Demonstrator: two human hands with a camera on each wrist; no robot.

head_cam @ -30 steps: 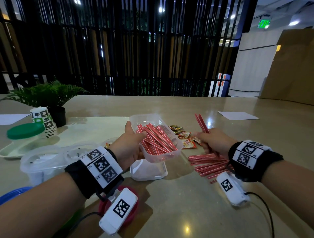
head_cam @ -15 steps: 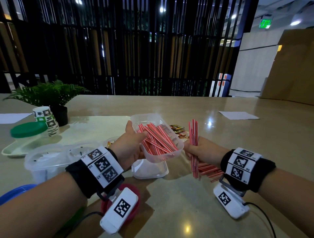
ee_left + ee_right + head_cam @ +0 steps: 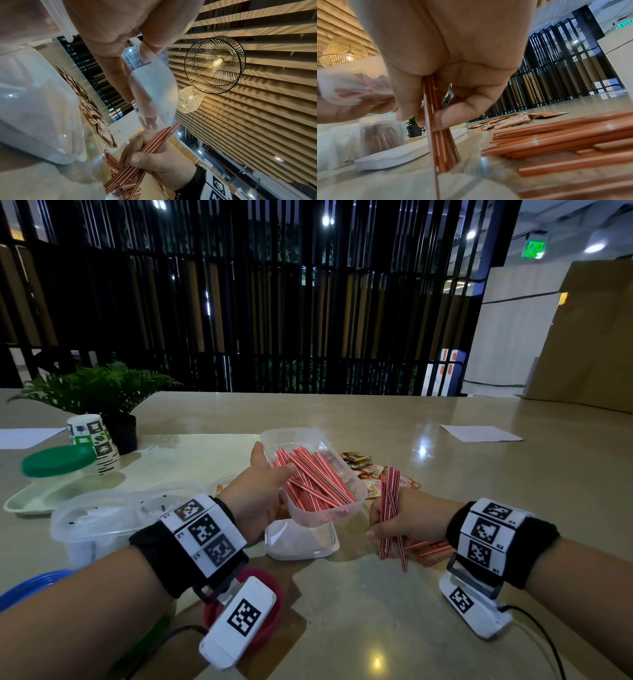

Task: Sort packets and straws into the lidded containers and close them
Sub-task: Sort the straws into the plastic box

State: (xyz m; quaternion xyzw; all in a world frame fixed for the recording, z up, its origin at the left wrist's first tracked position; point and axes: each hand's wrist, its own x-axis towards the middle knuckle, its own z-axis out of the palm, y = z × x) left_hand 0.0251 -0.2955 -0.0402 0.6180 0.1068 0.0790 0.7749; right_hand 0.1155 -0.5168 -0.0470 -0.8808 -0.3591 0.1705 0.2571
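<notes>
Currently left hand (image 3: 255,494) is raised over the table (image 3: 445,474), thumb over the rim and fingers curled under a clear tub (image 3: 318,474), tilted toward the right and part-filled with red straws (image 3: 310,481). Right hand (image 3: 407,518) sits just beside the tub, thumb and fingers pinching a bundle of straws (image 3: 388,501) roughly upright, lower ends near the table. Loose straws (image 3: 565,142) lie under the right wrist; packets (image 3: 373,474) behind the tub; a lid (image 3: 301,539) rests below it.

Head view looks down over the table (image 3: 445,474); both close wrist views look up, sharing it
</notes>
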